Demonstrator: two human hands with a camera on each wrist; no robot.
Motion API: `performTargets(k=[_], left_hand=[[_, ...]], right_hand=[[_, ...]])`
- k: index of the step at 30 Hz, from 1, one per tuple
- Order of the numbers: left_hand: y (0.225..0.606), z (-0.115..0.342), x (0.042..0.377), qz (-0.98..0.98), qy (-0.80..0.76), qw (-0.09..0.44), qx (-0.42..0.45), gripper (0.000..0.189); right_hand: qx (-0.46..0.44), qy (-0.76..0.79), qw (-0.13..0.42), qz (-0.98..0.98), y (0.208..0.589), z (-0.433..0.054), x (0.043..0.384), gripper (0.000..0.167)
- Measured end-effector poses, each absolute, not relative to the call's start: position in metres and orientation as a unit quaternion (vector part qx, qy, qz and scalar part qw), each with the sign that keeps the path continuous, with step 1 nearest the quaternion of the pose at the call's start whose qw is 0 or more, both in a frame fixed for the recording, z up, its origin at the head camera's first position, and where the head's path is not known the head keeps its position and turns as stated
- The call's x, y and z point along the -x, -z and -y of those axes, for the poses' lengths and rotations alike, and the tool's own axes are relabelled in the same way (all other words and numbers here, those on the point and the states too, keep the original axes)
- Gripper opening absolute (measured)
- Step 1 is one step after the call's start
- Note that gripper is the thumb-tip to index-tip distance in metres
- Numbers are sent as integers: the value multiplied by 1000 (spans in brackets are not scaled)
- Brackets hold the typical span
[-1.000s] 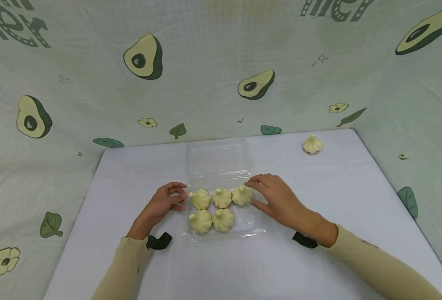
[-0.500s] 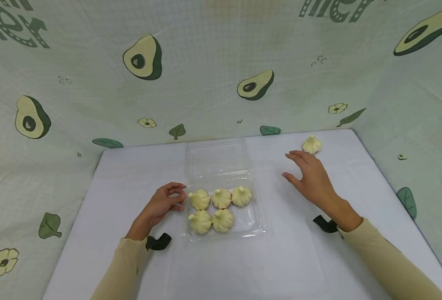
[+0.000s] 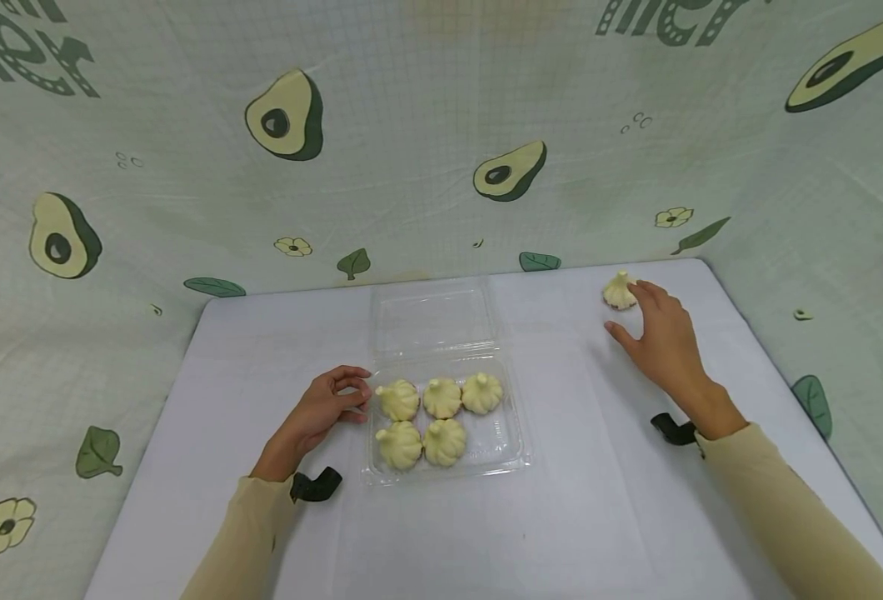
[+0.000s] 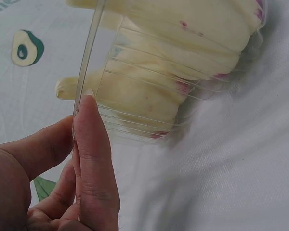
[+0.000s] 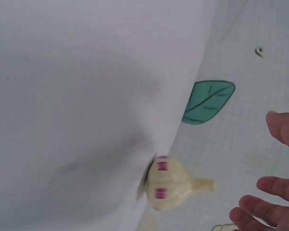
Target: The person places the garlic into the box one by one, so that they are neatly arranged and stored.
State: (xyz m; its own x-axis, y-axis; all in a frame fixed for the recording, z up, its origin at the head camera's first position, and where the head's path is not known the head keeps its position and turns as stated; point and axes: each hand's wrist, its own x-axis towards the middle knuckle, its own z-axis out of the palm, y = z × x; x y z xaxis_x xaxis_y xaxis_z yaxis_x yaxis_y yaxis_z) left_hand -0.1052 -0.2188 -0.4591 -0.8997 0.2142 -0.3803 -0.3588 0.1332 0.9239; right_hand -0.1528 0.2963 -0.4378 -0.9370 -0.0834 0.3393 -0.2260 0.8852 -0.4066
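Observation:
My left hand [image 3: 331,402] pinches the left rim of a clear plastic clamshell container [image 3: 490,446]; the left wrist view has thumb and finger [image 4: 94,159] on either side of that rim. Several pale garlic bulbs stand inside, three along the back row, among them one at the back right [image 3: 482,393], and two in front at left and middle [image 3: 445,442]. A single garlic bulb [image 3: 619,292] with purple marks sits at the table's far right. Close by it my right hand [image 3: 662,333] has thumb and fingers spread, holding nothing; its fingertips overlap the bulb's right edge in the head view.
The container's clear lid [image 3: 434,317] lies folded back behind it. A white cloth covers the table [image 3: 441,542], and a fabric wall with avocado prints [image 3: 404,167] rises behind and at both sides. Each wrist carries a black strap piece [image 3: 317,484].
My right hand has left the back right bulb in the container and moved right and away, to the lone bulb. The left hand has stayed at the container's rim.

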Motion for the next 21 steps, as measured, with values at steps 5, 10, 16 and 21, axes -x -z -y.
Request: performTargets(k=[5,10,16,21], left_hand=[[459,218,105,-722,-655,217,52,44],[459,218,105,-722,-655,215,54,45],[458,218,105,-722,-655,216,56,45],[458,218,105,-721,-655,217,54,45]], right_hand=[[-52,-226,137,963,445,-311,161,74],[-33,-221,120,967,451,-321,169,76],[-25,-222,98,970,458,-328,182,79],[-23,-228,71,971,461,-334,194,81]])
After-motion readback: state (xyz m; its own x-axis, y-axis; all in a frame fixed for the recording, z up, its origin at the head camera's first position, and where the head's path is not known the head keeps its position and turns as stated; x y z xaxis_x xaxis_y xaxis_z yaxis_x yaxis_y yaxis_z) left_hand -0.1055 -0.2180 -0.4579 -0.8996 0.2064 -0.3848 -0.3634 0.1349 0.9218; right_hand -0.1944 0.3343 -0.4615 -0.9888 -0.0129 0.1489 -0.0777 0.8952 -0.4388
